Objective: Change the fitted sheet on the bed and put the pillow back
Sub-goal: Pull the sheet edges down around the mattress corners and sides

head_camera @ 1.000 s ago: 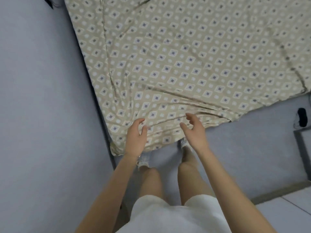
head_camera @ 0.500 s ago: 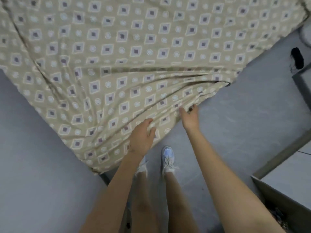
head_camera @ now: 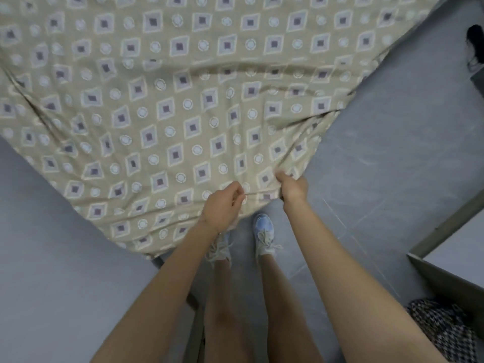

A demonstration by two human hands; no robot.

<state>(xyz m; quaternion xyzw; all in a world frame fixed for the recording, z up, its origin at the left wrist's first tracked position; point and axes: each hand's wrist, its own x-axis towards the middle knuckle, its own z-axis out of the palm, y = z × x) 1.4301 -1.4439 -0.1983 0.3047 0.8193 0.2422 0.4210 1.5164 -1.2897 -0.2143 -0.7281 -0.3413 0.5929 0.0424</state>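
Fingers (head_camera: 237, 192) of left hand (head_camera: 222, 206) and right hand (head_camera: 293, 189) curled, pinching fitted sheet (head_camera: 167, 108) at near edge of bed (head_camera: 159, 259). Cloth light, limp, bunches easily; judge hem the best hold.

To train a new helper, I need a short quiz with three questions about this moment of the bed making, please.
1. True or false: the left hand lies flat and open on the patterned sheet.
2. What does the right hand grip? A) a pillow B) the sheet's edge C) a towel
3. Fill in: on the grey floor, both feet wear light ____.

Key: 1 false, its curled fingers pinch the sheet; 2 B; 3 sneakers.
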